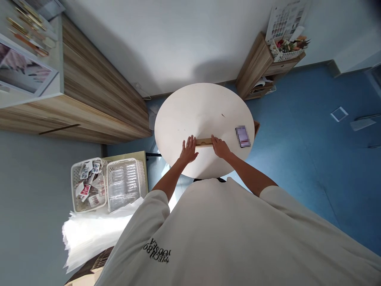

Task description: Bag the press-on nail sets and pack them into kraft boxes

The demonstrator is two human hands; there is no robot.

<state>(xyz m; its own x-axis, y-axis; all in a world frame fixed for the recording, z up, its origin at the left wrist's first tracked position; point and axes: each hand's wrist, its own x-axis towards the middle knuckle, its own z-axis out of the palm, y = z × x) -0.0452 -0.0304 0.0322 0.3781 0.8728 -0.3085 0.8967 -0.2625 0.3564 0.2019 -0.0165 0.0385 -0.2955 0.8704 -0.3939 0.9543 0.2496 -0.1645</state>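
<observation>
A small, narrow brown cardboard box (204,142) lies on the white round table (178,107), near the edge closest to me. My left hand (189,149) rests against the box's left end, fingers stretched out and thumb apart. At the other end, my right hand (220,146) has its fingers curled onto the box, gripping that corner. Both hands partly cover the box's ends. To the right of my right hand, a phone (243,136) with a blurred screen lies on the tabletop.
On the left are a wood-grain cabinet (98,75) and two white baskets, one with small packets (86,188), one with clear plastic cases (125,178). White sheets (92,234) lie below them. A small wooden cabinet (256,65) at back right bears a filled basket (287,55).
</observation>
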